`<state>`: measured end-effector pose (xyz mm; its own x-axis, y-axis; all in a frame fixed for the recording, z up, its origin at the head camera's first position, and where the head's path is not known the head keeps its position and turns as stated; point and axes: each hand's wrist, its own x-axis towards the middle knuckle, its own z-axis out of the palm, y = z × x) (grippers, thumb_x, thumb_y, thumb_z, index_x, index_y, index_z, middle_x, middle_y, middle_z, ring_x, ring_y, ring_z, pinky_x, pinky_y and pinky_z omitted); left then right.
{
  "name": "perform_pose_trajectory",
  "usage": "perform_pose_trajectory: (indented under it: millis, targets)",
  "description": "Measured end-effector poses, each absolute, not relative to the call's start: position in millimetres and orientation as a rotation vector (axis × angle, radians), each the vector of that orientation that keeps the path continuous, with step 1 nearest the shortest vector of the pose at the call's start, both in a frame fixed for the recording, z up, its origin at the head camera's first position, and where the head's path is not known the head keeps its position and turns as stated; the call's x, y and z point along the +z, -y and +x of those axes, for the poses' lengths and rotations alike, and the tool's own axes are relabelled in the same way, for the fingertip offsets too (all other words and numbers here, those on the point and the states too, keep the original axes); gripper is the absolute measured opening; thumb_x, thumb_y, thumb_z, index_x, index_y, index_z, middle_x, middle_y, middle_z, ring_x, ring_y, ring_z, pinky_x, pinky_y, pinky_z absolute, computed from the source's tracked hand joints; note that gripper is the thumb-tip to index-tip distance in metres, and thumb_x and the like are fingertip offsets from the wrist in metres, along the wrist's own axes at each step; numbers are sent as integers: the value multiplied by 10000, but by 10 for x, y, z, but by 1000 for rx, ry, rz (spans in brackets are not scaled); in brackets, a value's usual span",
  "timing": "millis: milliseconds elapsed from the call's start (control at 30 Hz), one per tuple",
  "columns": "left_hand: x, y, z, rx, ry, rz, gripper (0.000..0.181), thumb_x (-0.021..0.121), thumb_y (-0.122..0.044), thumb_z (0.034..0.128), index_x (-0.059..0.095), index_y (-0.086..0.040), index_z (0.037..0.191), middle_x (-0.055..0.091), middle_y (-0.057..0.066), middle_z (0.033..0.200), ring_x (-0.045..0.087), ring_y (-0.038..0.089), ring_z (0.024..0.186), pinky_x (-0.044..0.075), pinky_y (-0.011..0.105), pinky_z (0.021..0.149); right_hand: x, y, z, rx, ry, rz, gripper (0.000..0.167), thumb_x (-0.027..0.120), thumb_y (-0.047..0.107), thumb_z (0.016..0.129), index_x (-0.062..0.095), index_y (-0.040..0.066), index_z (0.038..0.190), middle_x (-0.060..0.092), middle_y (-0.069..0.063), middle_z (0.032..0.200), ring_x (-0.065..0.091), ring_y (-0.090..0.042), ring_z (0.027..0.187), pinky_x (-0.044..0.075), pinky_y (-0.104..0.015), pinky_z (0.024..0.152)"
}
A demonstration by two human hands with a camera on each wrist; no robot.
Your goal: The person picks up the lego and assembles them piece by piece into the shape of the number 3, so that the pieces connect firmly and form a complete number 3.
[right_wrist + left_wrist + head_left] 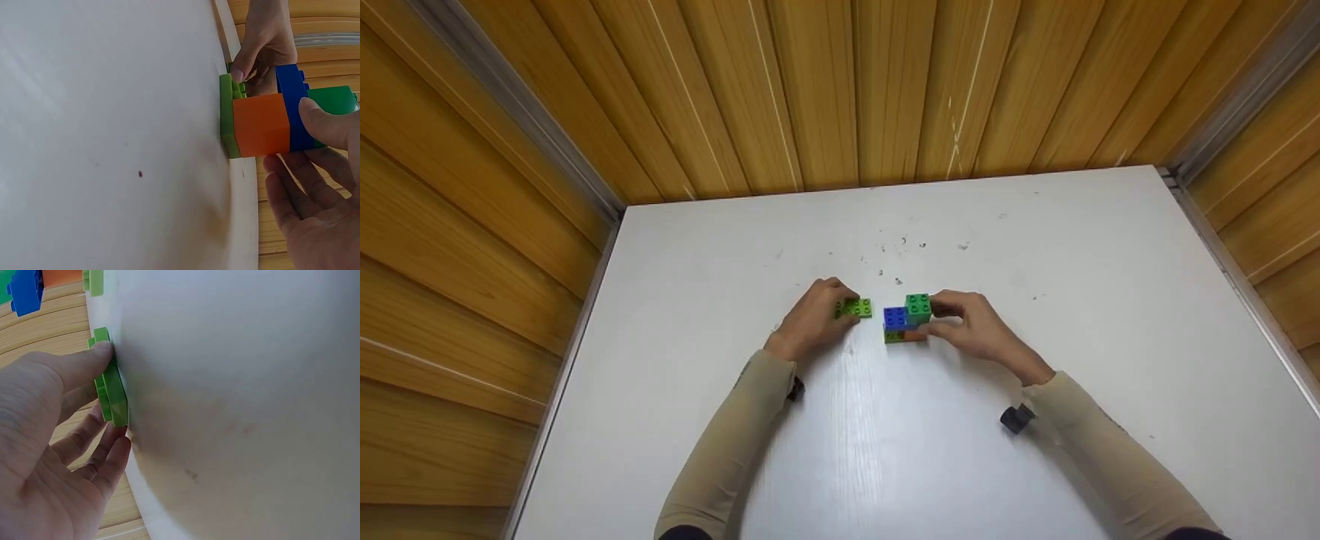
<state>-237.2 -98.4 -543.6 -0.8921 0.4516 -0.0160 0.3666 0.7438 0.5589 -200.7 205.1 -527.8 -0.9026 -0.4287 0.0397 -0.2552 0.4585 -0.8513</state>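
My left hand (812,315) pinches a flat lime-green toy building brick (864,307) by its edges on the table. In the left wrist view the thumb lies on one long side of this brick (116,396). To its right stands a small stack. A lime-green flat brick (226,118) forms its base, below an orange block (261,126); a blue brick (895,317) lies across the orange one, and a green block (918,307) tops its right end. My right hand (976,330) grips the stack near the blue brick, thumb on one side and fingers opposite.
The white table (705,285) bears small dark marks beyond the hands. Wood-patterned panels (825,90) rise behind it and at both sides, with metal rails (1237,277) along the side edges. A black wrist device (1016,418) sits by the right sleeve.
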Motion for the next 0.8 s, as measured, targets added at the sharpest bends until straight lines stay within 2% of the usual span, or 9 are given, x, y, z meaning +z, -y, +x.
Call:
perform_pose_trajectory:
  millis: [600, 800]
  targets:
    - [-5236, 985, -2347, 923, -2737, 647, 367, 766, -212, 1009, 729, -62, 1342, 703, 76, 1267, 638, 214, 1186, 522, 428, 1112, -5275, -2051, -2014, -1427, -2522, -625, 369, 833, 153, 933, 759, 70, 1285, 773, -91, 1232, 710, -352, 1190, 558, -545, 1068]
    - [-5167, 996, -2365, 925, -2734, 757, 324, 773, -136, 996, 746, -22, 1299, 725, 114, 1217, 671, 223, 1116, 576, 408, 1018, -5276, -2054, -2014, -1417, -2540, -631, 360, 838, 156, 932, 768, 67, 1273, 775, -83, 1210, 713, -341, 1172, 569, -536, 1053]
